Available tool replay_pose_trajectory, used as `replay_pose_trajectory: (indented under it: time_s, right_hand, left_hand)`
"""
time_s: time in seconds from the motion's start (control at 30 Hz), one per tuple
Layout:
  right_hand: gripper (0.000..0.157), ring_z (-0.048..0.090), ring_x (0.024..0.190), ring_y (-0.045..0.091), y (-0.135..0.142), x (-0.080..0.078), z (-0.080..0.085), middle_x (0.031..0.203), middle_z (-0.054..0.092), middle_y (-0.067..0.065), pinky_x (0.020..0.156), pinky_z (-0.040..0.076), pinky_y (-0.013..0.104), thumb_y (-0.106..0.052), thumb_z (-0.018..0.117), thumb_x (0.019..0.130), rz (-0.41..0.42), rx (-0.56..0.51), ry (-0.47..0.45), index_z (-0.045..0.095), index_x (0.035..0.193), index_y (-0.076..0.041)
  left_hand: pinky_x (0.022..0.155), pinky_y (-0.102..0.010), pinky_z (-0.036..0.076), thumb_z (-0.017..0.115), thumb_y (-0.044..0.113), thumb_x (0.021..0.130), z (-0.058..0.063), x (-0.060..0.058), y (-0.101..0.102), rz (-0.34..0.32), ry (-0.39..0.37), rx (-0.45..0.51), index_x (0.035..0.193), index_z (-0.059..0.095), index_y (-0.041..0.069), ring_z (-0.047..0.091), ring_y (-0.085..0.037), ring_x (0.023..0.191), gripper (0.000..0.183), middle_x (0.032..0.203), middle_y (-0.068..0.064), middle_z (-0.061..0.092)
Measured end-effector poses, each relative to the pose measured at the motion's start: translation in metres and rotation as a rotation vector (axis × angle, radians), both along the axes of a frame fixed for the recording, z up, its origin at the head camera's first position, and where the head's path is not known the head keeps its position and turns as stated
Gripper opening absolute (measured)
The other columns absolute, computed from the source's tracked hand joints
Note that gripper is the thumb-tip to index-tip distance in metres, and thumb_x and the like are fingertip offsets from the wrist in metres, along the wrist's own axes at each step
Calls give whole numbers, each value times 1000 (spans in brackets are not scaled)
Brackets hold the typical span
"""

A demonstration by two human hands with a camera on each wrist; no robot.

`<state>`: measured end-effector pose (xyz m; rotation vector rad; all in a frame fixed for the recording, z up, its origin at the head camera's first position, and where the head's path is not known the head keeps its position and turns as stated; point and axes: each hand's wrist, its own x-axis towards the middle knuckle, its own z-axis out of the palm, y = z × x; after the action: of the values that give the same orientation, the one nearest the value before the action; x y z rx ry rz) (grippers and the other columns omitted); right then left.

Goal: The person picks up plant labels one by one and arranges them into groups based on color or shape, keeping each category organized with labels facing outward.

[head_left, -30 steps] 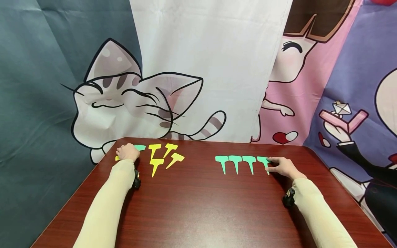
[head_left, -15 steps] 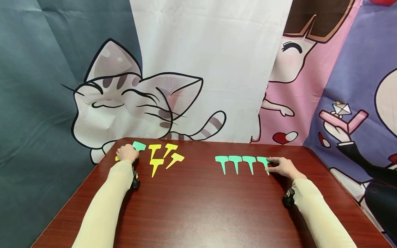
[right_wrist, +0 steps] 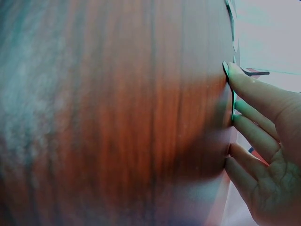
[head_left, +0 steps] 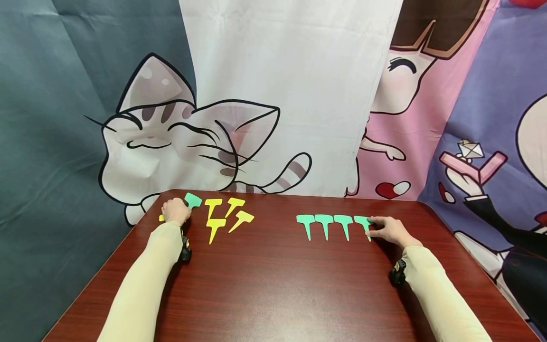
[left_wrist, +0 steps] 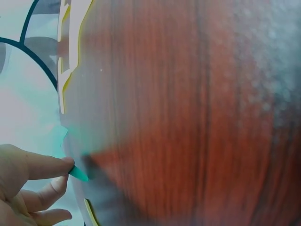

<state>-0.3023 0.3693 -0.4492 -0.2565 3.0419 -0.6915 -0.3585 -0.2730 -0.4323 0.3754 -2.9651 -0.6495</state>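
My left hand point(head_left: 175, 211) is at the far left of the table. In the left wrist view its thumb and fingers pinch the pointed stem of a green T-shaped plant label point(left_wrist: 79, 173), whose wide head point(head_left: 193, 200) sticks out beyond the hand. Under that hand a yellow label point(head_left: 161, 218) is mostly covered. My right hand point(head_left: 392, 230) rests at the right end of a row of green T-shaped labels, its fairly straight fingers and thumb touching the last label point(head_left: 362, 221). Its other fingers point(right_wrist: 240, 165) are spread on the table.
Several yellow T-shaped labels point(head_left: 215, 223) lie loosely grouped right of my left hand. Three more green labels point(head_left: 324, 219) stand side by side in the row, stems toward me. The brown table point(head_left: 273, 285) ends at a printed cloth backdrop point(head_left: 290, 95).
My left hand has turned the green label slightly, so more of its head shows and it sits a little higher. The right hand and the row have not visibly moved.
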Motion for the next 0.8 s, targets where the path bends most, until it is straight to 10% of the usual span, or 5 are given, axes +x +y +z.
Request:
replay_pose_trajectory:
  time_s: [0.5, 0.8]
  right_hand:
    - [67, 38, 126, 52, 0, 0, 1, 133, 51, 27, 99, 33, 65, -41, 74, 79, -7, -5, -6, 55, 132, -4]
    - [65, 41, 124, 53, 0, 0, 0, 131, 52, 28, 98, 34, 65, -38, 74, 79, 6, 9, 18, 56, 131, -2]
  left_hand:
    - [109, -60, 20, 55, 11, 81, 2, 2, 3, -8, 143, -16, 84, 61, -13, 35, -53, 120, 24, 117, -36, 49]
    - [115, -60, 7, 55, 10, 85, 8, 6, 8, -38, 122, 33, 71, 61, -8, 12, -53, 139, 23, 142, -38, 31]
